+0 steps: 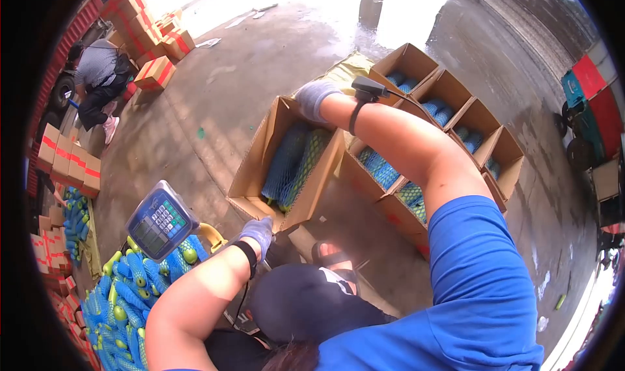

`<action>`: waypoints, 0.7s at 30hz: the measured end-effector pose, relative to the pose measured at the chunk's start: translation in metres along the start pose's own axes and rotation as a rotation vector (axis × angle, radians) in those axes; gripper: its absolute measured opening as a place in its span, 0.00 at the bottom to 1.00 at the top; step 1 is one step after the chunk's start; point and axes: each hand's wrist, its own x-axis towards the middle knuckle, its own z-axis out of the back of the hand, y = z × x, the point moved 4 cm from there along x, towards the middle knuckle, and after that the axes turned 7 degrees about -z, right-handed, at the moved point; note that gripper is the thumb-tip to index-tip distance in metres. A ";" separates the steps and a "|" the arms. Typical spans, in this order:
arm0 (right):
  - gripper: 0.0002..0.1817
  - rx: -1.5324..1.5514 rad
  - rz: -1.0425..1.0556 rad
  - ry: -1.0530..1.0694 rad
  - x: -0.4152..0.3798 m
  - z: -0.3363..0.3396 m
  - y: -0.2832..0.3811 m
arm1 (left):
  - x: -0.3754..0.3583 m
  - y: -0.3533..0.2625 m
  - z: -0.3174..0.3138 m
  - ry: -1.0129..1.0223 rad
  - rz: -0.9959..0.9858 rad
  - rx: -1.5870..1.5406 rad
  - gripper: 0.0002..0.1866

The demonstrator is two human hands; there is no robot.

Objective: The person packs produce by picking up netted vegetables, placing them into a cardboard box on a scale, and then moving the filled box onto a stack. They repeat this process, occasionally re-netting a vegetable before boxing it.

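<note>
An open cardboard box point(311, 198) is tilted in front of me, with long green vegetables point(301, 169) in blue net sleeves inside. My left hand point(259, 233), in a grey glove, is closed on the box's near edge. Over the far upper corner, my gloved right hand point(314, 100) grips the same box, its fingertips hidden behind the cardboard. Left of the box stands a scale display point(163, 221) with a keypad. Below that lies a large heap of net-sleeved green vegetables point(127, 299).
Several open boxes point(446, 87) holding sleeved vegetables stand together at right. A person point(101, 78) bends near stacked red-taped cartons point(140, 29) at far left. More cartons point(68, 159) line the left side. A three-wheeled or similar vehicle point(586, 117) is at far right.
</note>
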 end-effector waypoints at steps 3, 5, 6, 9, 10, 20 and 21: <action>0.15 0.081 -0.140 -0.083 0.008 -0.022 -0.062 | 0.086 -0.024 -0.023 0.031 -0.116 0.143 0.25; 0.15 0.009 -0.250 -0.024 0.014 -0.035 -0.095 | 0.139 -0.032 -0.050 0.050 -0.170 0.121 0.27; 0.15 0.004 -0.284 -0.013 0.019 -0.042 -0.114 | 0.177 -0.021 -0.072 0.058 -0.191 0.060 0.28; 0.14 -0.029 -0.468 -0.010 0.043 -0.087 -0.171 | 0.114 -0.090 -0.054 -0.029 -0.425 0.104 0.26; 0.14 -0.040 -0.523 0.008 0.042 -0.092 -0.179 | 0.111 -0.081 -0.049 -0.026 -0.410 0.102 0.26; 0.43 0.190 -0.152 0.318 -0.020 -0.058 0.026 | -0.049 0.060 0.150 0.033 -0.520 0.152 0.15; 0.42 0.038 -0.113 0.387 -0.027 -0.065 0.048 | -0.068 0.082 0.171 -0.005 -0.503 0.228 0.16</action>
